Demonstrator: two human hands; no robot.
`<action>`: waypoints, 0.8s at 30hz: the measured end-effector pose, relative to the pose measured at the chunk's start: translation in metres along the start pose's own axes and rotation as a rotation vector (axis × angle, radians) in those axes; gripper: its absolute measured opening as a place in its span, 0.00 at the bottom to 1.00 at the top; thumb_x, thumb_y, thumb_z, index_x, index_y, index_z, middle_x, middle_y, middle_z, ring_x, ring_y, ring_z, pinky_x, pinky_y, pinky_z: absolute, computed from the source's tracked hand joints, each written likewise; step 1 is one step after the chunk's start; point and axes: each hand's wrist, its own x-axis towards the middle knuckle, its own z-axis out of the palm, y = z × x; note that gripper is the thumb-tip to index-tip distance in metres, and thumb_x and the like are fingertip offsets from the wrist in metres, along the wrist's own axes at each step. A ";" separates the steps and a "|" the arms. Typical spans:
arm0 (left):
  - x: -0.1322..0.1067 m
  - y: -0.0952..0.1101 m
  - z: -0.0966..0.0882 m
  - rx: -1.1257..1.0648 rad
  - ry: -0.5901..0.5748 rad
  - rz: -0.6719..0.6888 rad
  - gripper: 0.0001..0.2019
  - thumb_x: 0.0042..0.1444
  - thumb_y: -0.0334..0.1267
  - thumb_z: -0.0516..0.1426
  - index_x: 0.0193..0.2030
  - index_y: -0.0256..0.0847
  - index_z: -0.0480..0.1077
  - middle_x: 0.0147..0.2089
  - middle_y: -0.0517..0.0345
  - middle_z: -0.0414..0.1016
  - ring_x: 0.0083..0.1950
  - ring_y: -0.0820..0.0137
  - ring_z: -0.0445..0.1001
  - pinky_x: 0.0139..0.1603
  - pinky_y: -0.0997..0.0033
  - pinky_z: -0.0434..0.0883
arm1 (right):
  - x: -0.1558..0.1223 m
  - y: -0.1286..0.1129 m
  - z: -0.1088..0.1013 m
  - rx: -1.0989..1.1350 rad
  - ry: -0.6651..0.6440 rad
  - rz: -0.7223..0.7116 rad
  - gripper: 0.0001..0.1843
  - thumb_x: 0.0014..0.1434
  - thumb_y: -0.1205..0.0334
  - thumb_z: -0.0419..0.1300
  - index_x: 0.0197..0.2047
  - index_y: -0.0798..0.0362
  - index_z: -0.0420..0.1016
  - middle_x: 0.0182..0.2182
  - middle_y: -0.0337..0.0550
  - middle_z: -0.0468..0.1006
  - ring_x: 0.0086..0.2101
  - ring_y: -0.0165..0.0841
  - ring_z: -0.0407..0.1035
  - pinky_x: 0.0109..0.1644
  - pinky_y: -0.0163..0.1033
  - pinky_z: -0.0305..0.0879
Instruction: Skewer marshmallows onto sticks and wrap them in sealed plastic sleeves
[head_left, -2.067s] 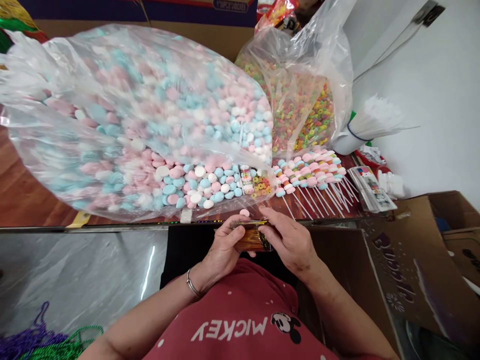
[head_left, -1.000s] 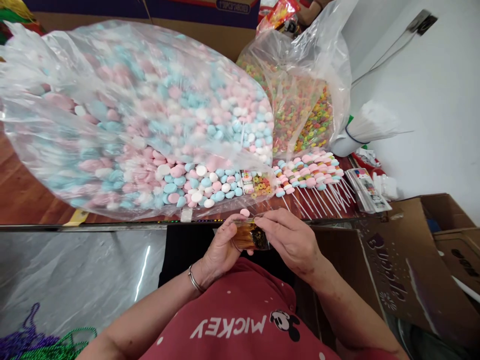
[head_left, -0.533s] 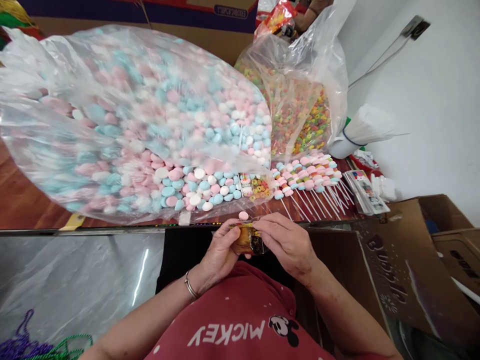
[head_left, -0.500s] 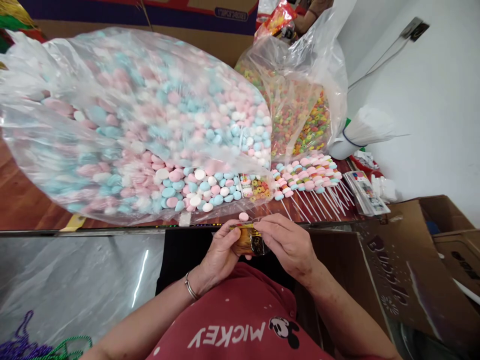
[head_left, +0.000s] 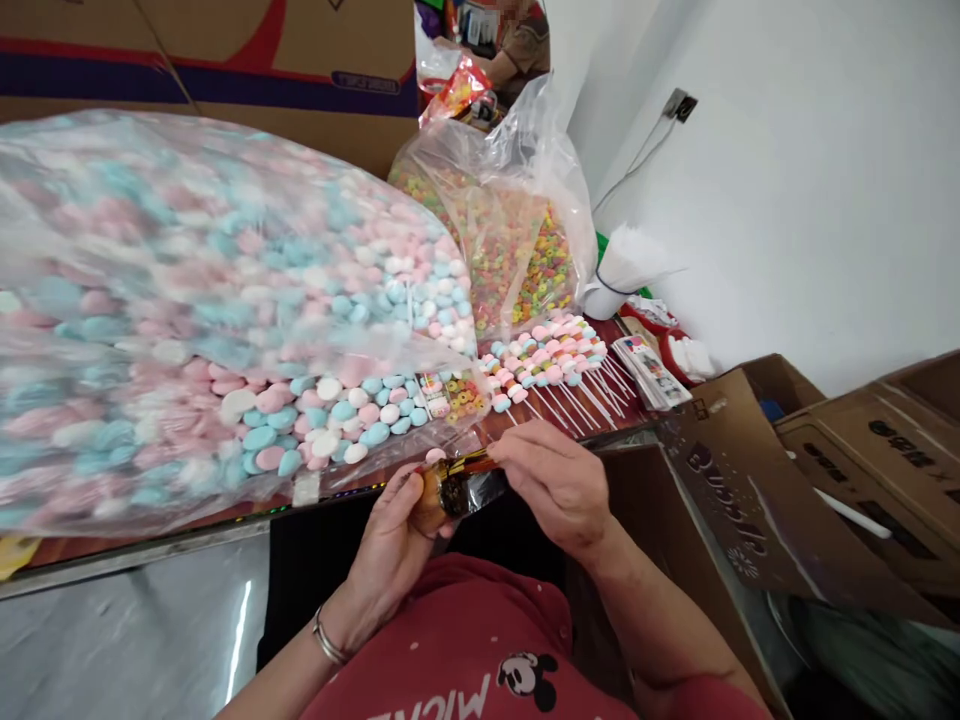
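Observation:
Over my lap, my left hand point(head_left: 390, 545) grips a small shiny amber-brown packet point(head_left: 429, 503) with a black printed patch and glossy film. Its thumb lies along the near side. My right hand point(head_left: 555, 480) pinches the packet's right end, where a yellow-and-black strip and the film run up to its fingertips. What exactly is in the packet cannot be made out. A pink marshmallow point(head_left: 435, 456) shows just beyond my left fingers, near the table edge. Behind it, pink, blue and white marshmallows point(head_left: 330, 420) spill from a big clear bag point(head_left: 225, 250).
Marshmallow sticks point(head_left: 544, 355) lie on the table, beside a stack of printed cards point(head_left: 649, 370). Behind them stand a bag of coloured rings point(head_left: 517, 260) and a cup of white sticks point(head_left: 611, 285). Cardboard boxes point(head_left: 739, 490) are to the right. Another person's arm point(head_left: 499, 68) shows at the back.
The view has swung right, so the table things sit further left. My left hand has turned the packet, and my right hand has drawn away from it, with film stretched between them.

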 end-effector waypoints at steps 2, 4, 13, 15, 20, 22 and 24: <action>0.001 0.000 0.002 -0.007 -0.004 0.004 0.18 0.43 0.42 0.72 0.36 0.40 0.72 0.33 0.62 0.77 0.26 0.72 0.74 0.16 0.79 0.69 | 0.000 0.003 -0.003 -0.004 0.043 0.065 0.13 0.66 0.71 0.56 0.45 0.49 0.80 0.39 0.43 0.80 0.39 0.31 0.76 0.46 0.35 0.75; 0.003 0.000 0.004 -0.014 -0.009 0.002 0.18 0.44 0.42 0.72 0.36 0.40 0.71 0.33 0.62 0.77 0.26 0.72 0.74 0.17 0.80 0.69 | -0.001 0.008 -0.004 0.027 0.078 0.130 0.13 0.65 0.72 0.57 0.43 0.48 0.80 0.39 0.41 0.80 0.38 0.31 0.75 0.45 0.36 0.75; 0.006 0.003 0.001 -0.044 0.019 -0.012 0.15 0.48 0.41 0.70 0.35 0.40 0.70 0.33 0.63 0.76 0.27 0.73 0.74 0.18 0.79 0.68 | 0.001 0.019 0.000 0.158 0.232 0.250 0.08 0.64 0.65 0.59 0.40 0.48 0.81 0.34 0.41 0.77 0.27 0.30 0.70 0.29 0.37 0.70; 0.005 0.005 -0.004 -0.051 0.045 -0.026 0.15 0.48 0.41 0.70 0.36 0.40 0.70 0.33 0.63 0.76 0.27 0.73 0.74 0.18 0.79 0.67 | 0.004 0.018 -0.002 0.170 0.316 0.271 0.06 0.64 0.64 0.61 0.39 0.48 0.81 0.33 0.41 0.76 0.24 0.29 0.67 0.24 0.36 0.66; -0.001 0.018 -0.017 -0.132 0.127 -0.054 0.13 0.48 0.35 0.70 0.37 0.39 0.72 0.34 0.62 0.78 0.26 0.73 0.74 0.16 0.79 0.65 | 0.010 0.035 0.004 0.303 0.437 0.372 0.04 0.60 0.62 0.63 0.36 0.49 0.80 0.30 0.39 0.74 0.22 0.27 0.64 0.21 0.34 0.60; -0.004 0.024 -0.023 -0.162 0.120 -0.059 0.12 0.47 0.34 0.69 0.36 0.39 0.73 0.33 0.61 0.78 0.25 0.73 0.73 0.17 0.79 0.66 | 0.010 0.048 0.016 0.400 0.436 0.457 0.03 0.58 0.63 0.63 0.35 0.50 0.80 0.28 0.37 0.73 0.21 0.25 0.62 0.21 0.33 0.58; -0.006 0.029 -0.029 -0.176 0.092 -0.058 0.11 0.46 0.33 0.69 0.35 0.39 0.73 0.31 0.60 0.78 0.25 0.72 0.73 0.18 0.78 0.69 | 0.007 0.061 0.032 0.477 0.405 0.553 0.04 0.56 0.62 0.64 0.34 0.51 0.81 0.26 0.35 0.73 0.20 0.24 0.62 0.21 0.32 0.59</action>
